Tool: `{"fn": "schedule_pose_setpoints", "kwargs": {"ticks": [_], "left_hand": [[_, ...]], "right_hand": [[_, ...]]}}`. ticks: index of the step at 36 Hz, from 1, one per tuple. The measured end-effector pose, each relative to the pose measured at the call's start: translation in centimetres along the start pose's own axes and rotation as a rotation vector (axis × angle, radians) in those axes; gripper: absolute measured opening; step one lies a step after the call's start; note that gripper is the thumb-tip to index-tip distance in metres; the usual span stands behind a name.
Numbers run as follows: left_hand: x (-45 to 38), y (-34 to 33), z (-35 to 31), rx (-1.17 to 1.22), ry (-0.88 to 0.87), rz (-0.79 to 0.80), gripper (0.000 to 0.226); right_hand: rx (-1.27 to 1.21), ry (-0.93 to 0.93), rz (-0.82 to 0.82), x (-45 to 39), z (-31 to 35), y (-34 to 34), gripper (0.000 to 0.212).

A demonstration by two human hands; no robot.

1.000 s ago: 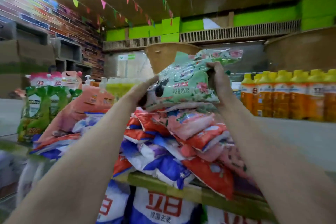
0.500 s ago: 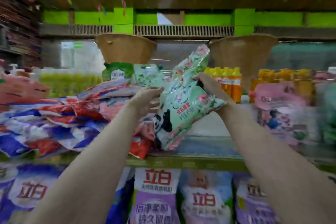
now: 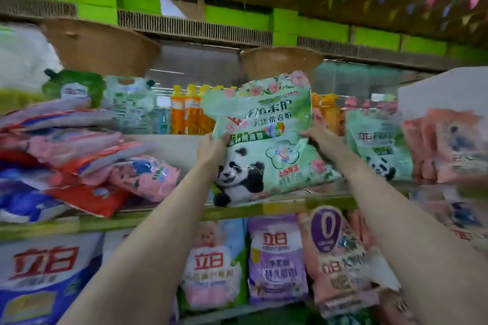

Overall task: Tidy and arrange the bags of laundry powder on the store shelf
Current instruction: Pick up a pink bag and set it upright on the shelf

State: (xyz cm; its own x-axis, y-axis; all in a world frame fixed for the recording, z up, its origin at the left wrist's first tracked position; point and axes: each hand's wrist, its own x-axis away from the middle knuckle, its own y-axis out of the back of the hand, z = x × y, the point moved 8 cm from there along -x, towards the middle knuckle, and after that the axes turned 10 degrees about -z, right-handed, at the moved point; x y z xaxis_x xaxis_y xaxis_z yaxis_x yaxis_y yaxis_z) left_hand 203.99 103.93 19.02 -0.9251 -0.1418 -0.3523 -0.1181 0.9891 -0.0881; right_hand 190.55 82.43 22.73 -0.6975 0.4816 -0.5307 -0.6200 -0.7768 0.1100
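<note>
Standing upright on the green shelf edge [image 3: 285, 208], the panda bag [image 3: 264, 145] sits between both hands; the left hand [image 3: 214, 148] pinches its left edge; the right hand [image 3: 320, 140] grips its right edge; a matching bag [image 3: 377, 145] stands just to the right.

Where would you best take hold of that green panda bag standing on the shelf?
By its two side edges around mid-height, coming from the front, as the left hand and right hand grip it here. The green panda bag is wide, flat and floppy, standing upright with its bottom at the shelf edge, so a hold on both sides probably keeps it from sagging.
</note>
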Motion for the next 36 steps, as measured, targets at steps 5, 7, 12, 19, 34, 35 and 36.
{"fn": "schedule_pose_setpoints", "kwargs": {"ticks": [5,7,12,19,34,35,36], "left_hand": [[1.9,-3.2,-2.8,0.191,-0.193,-0.032,0.011],[2.3,-4.4,-2.8,0.184,-0.193,-0.062,0.009],[2.4,-8.0,-0.9,0.255,-0.120,-0.025,0.017],[0.1,-16.1,1.8,0.129,0.007,0.450,0.053],[-3.2,-32.1,-7.5,0.534,-0.190,0.262,0.020],[-3.0,-33.4,-7.8,0.545,-0.182,0.239,0.020],[-2.9,-34.6,-7.8,0.556,-0.172,0.217,0.018]], "right_hand": [[-0.167,-0.152,-0.001,-0.6,-4.4,3.4,0.011],[-0.169,-0.183,0.000,-0.8,-5.0,4.3,0.006],[-0.305,-0.212,-0.004,-2.7,-5.8,6.5,0.087],[-0.417,-0.148,-0.482,-7.0,-5.4,10.1,0.018],[-0.153,0.079,-0.644,-16.0,-7.6,26.9,0.015],[-0.154,0.091,-0.665,-16.3,-8.0,28.1,0.021],[-0.148,0.092,-0.688,-16.8,-8.6,29.3,0.026]]}}
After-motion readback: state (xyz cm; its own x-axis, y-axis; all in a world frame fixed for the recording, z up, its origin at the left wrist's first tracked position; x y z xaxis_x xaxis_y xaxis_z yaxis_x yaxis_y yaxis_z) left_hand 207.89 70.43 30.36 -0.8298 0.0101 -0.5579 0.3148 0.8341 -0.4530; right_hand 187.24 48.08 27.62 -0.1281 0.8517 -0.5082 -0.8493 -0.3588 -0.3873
